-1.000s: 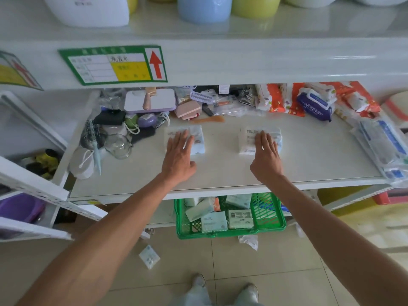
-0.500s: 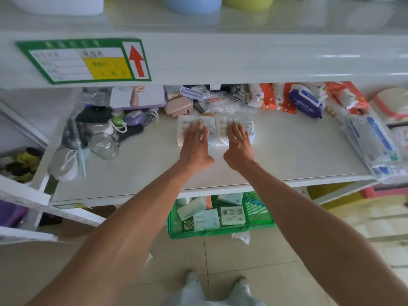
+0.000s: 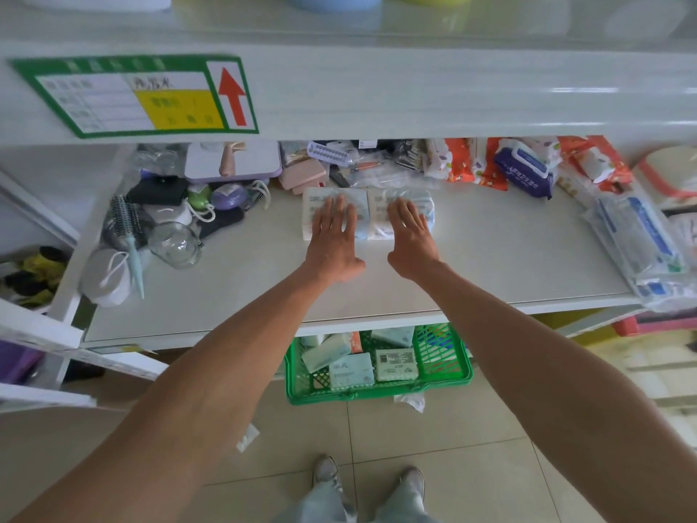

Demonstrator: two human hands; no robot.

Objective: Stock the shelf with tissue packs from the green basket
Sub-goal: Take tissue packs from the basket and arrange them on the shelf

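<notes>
Two pale tissue packs lie side by side and touching on the white shelf [image 3: 498,258], toward its back. My left hand [image 3: 333,237] rests flat, fingers spread, on the left tissue pack [image 3: 315,201]. My right hand [image 3: 409,235] lies flat on the right tissue pack [image 3: 424,200] in the same way. Neither hand curls around its pack. The green basket [image 3: 447,356] stands on the floor under the shelf's front edge and holds several more tissue packs [image 3: 350,369].
Brushes, a glass jar [image 3: 175,241], cases and small items crowd the shelf's left and back. Wet-wipe packs [image 3: 524,171] and plastic-wrapped bundles [image 3: 637,235] fill the right side. An upper shelf with a green label [image 3: 139,94] overhangs. Scraps of wrapper lie on the tiled floor.
Both hands have slid the two packs together and pushed them farther back on the shelf; a second ago the packs lay apart and nearer the front.
</notes>
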